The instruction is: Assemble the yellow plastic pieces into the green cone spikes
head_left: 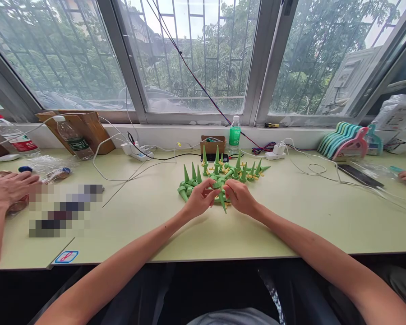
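My left hand (200, 198) is closed, its thumb and fingers pinching a green plastic plant watering spike (222, 203) whose tip points down toward me. Against the side of that spike, my right hand (241, 196) is closed in a pinch; whatever lies between its fingertips is hidden. Just behind my hands, several similar spikes crowd the table. Some stand upright, like the tall green spike (217, 161) with small yellow valve pieces at its base. Others lie on their sides, such as the green spike (182, 193) left of my left hand.
Behind the spikes stand a small cardboard box (213, 142) and a green-labelled bottle (234, 133). White cables and a power strip (142, 153) run along the back. Hangers (345, 140) and a phone (360, 175) lie right. Other people's hands, including one hand (15, 187), show at both sides.
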`<control>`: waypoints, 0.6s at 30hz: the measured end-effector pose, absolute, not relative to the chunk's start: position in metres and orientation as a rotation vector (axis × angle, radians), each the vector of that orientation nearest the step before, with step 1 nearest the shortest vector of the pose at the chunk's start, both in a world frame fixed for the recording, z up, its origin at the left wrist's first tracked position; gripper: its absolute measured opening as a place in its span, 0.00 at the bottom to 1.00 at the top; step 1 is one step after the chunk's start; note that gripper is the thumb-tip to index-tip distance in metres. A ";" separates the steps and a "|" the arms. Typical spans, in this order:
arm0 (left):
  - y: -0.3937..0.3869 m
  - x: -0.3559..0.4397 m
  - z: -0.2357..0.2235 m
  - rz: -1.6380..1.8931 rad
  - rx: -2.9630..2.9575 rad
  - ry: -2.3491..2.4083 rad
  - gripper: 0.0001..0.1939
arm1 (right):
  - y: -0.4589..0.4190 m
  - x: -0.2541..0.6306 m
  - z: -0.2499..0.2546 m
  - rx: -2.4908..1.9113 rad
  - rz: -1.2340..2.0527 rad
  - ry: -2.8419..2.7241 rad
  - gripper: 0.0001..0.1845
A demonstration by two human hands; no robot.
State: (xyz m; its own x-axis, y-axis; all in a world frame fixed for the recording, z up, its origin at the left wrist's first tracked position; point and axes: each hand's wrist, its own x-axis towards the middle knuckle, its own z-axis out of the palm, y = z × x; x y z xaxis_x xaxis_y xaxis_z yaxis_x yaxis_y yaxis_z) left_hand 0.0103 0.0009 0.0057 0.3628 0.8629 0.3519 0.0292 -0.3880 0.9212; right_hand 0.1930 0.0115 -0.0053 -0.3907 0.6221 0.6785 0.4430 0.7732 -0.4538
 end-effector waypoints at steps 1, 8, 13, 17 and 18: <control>0.000 0.011 0.005 1.146 1.722 0.814 0.14 | 0.011 0.193 -0.005 -0.803 0.246 -2.047 0.21; -0.002 0.011 0.005 1.182 1.829 0.907 0.14 | 0.008 0.190 -0.001 -0.801 0.230 -2.045 0.23; -0.002 0.013 0.007 1.181 1.841 0.897 0.15 | 0.008 0.189 -0.001 -0.805 0.234 -1.993 0.23; -0.003 0.014 0.008 1.200 1.791 0.868 0.17 | 0.009 0.190 -0.004 -0.797 0.234 -1.968 0.23; -0.003 0.015 0.008 1.210 1.768 0.862 0.17 | 0.010 0.190 -0.005 -0.794 0.231 -1.963 0.23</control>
